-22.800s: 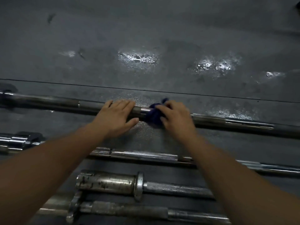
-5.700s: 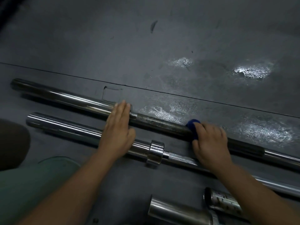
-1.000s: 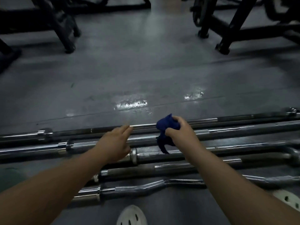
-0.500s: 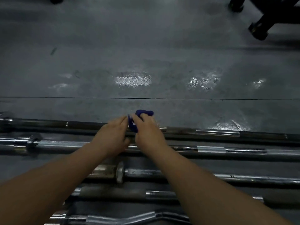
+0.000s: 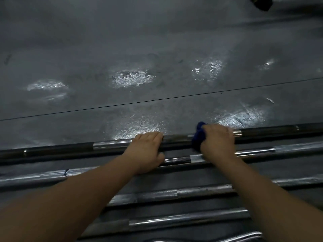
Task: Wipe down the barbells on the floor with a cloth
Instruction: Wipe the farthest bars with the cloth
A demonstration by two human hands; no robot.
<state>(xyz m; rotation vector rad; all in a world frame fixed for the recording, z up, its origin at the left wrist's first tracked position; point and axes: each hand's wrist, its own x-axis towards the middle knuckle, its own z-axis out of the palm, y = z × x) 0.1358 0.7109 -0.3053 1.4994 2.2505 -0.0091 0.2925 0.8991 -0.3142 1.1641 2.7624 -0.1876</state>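
1. The farthest barbell (image 5: 111, 144) lies on the floor (image 5: 157, 41), under both hands.
2. The right hand (image 5: 217, 139) clenches a blue cloth (image 5: 198, 137) around its shaft, positioned for wiping.
3. The left hand (image 5: 146, 149), fingers relaxed, rests on the shaft beside the cloth, likely preventing rolling.
4. Other barbells (image 5: 174, 193) lie nearer the person, beneath the forearms.

The farthest barbell (image 5: 111, 144) runs off both side edges — forearms hide the nearer bars.

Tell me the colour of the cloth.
Dark blue; the cloth shows in the head view, under the right hand.
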